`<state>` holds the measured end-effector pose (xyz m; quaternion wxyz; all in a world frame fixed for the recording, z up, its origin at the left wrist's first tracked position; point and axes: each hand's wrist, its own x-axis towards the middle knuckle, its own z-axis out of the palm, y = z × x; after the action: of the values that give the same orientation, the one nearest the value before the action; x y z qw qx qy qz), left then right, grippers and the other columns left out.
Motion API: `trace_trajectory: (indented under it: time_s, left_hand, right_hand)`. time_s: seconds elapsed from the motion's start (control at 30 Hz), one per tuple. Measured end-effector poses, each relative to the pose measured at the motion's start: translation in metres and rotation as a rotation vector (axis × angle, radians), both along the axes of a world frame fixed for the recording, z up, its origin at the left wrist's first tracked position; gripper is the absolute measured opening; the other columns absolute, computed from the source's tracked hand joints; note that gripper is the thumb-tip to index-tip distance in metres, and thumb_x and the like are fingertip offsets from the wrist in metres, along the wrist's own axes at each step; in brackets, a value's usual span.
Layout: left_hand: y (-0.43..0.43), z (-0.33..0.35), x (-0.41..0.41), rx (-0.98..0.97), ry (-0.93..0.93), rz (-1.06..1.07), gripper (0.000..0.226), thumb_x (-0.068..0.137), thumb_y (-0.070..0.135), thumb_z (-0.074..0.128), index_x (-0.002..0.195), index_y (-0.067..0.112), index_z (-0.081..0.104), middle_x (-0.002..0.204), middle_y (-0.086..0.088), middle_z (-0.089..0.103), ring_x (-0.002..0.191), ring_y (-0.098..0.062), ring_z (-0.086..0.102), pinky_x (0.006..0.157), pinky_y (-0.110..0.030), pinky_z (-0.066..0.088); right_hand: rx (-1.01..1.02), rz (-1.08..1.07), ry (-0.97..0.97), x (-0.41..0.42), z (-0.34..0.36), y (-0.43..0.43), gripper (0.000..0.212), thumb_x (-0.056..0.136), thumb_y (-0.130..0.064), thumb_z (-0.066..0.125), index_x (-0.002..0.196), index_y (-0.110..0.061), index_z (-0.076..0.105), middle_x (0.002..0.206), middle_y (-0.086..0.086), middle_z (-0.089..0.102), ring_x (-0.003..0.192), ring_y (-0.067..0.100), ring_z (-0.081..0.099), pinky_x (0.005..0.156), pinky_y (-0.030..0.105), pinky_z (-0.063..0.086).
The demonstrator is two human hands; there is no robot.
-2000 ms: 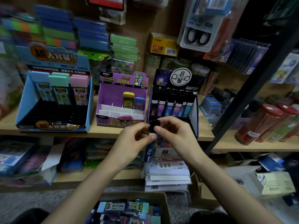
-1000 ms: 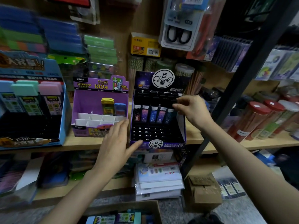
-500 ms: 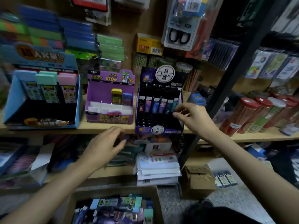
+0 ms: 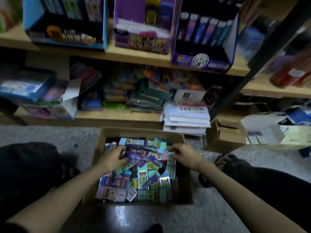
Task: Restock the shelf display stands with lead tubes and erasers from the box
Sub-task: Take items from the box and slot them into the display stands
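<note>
On grey floor (image 4: 50, 135), box (image 4: 143, 132) holds left hand (image 4: 114, 157), right hand (image 4: 182, 153); fingers' (image 4: 119, 149) grip unclear.

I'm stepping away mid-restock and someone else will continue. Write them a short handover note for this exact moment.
Left hand and right hand: both down in the brown cardboard box on the floor, fingers on the mixed pile of wrapped erasers and lead tubes; grip unclear.
Done: dark lead-tube display stand on the wooden shelf has one back row filled.
To do: its front rows are bare; blue eraser stand is only partly filled; the box is far from empty.
</note>
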<state>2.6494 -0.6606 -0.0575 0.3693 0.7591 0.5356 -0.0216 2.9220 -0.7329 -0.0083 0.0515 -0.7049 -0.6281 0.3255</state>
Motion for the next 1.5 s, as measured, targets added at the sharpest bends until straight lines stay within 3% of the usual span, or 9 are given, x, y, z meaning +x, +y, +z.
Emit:
trace_trajectory:
  time_s: [0.13,0.3,0.57,0.7,0.97,1.13,1.23,1.37,1.5]
  left_hand:
    - [-0.018,-0.043,-0.021,-0.056,0.051,0.025,0.050,0.088,0.020,0.062,0.132,0.006,0.043,0.130,-0.014,0.047,0.120,-0.026,0.048,0.095,-0.029,0.038]
    - [0.007,-0.065,-0.014,0.103,0.093,0.007,0.053,0.090,0.029,0.058,0.137,0.015,0.040,0.144,-0.004,0.039,0.122,-0.022,0.049,0.098,-0.034,0.040]
    - [0.058,-0.096,0.031,0.026,0.237,-0.289,0.076,0.092,0.056,0.042,0.151,0.029,0.002,0.159,0.001,-0.010,0.146,-0.025,-0.007,0.116,-0.046,0.006]
    - [0.044,-0.112,0.028,0.092,0.320,-0.349,0.077,0.093,0.058,0.035,0.149,0.029,-0.008,0.158,0.000,-0.015,0.146,-0.023,-0.010,0.117,-0.046,0.003]
    - [0.003,-0.106,0.002,0.175,0.267,-0.403,0.068,0.094,0.054,0.033,0.150,0.032,0.000,0.159,0.003,-0.010,0.146,-0.021,-0.009,0.116,-0.042,0.005]
    - [0.015,-0.092,0.005,0.225,0.140,-0.343,0.046,0.096,0.045,0.039,0.138,0.025,0.043,0.150,-0.001,0.029,0.133,-0.023,0.027,0.105,-0.037,0.025]
    - [0.036,-0.090,0.015,0.209,0.094,-0.260,0.035,0.094,0.039,0.049,0.121,0.018,0.056,0.140,-0.002,0.041,0.127,-0.022,0.035,0.102,-0.037,0.028]
    - [0.053,-0.097,0.020,0.047,0.184,-0.198,0.063,0.085,0.048,0.059,0.138,0.021,0.037,0.142,-0.003,0.039,0.130,-0.025,0.034,0.104,-0.038,0.028]
    - [0.061,-0.101,0.018,0.000,0.317,-0.262,0.079,0.075,0.063,0.061,0.138,0.022,0.036,0.137,-0.006,0.037,0.126,-0.026,0.033,0.106,-0.040,0.024]
  right_hand:
    - [-0.105,-0.046,0.047,-0.017,-0.059,-0.008,0.034,0.087,-0.016,0.063,0.119,-0.005,0.057,0.119,0.013,0.059,0.107,0.026,0.057,0.083,0.024,0.038]
    - [-0.077,-0.128,0.026,-0.017,-0.098,0.019,0.048,0.083,-0.013,0.067,0.127,-0.002,0.051,0.130,0.018,0.050,0.120,0.032,0.047,0.099,0.032,0.035]
    - [-0.187,-0.101,-0.082,-0.017,-0.144,0.051,0.074,0.090,-0.040,0.056,0.150,-0.023,0.016,0.159,0.006,0.005,0.143,0.034,0.012,0.116,0.045,0.018]
    - [-0.222,-0.098,-0.075,-0.031,-0.157,0.034,0.077,0.094,-0.039,0.052,0.150,-0.033,0.000,0.159,0.001,-0.010,0.144,0.034,0.004,0.114,0.047,0.018]
    - [-0.077,-0.173,-0.026,-0.053,-0.151,-0.016,0.068,0.093,-0.020,0.054,0.149,-0.030,0.017,0.158,0.002,0.004,0.142,0.031,0.016,0.109,0.041,0.035]
    - [-0.091,-0.181,-0.074,-0.044,-0.142,0.003,0.058,0.088,-0.038,0.061,0.139,-0.022,0.039,0.142,0.013,0.030,0.124,0.036,0.041,0.098,0.044,0.044]
    - [-0.097,-0.229,-0.138,-0.042,-0.140,0.020,0.044,0.090,-0.049,0.053,0.124,-0.021,0.051,0.132,0.016,0.036,0.117,0.038,0.040,0.094,0.046,0.043]
    - [-0.134,-0.377,-0.011,-0.038,-0.147,0.036,0.030,0.093,-0.032,0.054,0.117,-0.015,0.052,0.131,0.015,0.040,0.119,0.035,0.041,0.098,0.043,0.042]
    - [-0.237,-0.614,0.246,-0.035,-0.151,0.045,0.054,0.085,-0.020,0.068,0.129,-0.013,0.037,0.131,0.014,0.044,0.119,0.033,0.048,0.099,0.049,0.045]
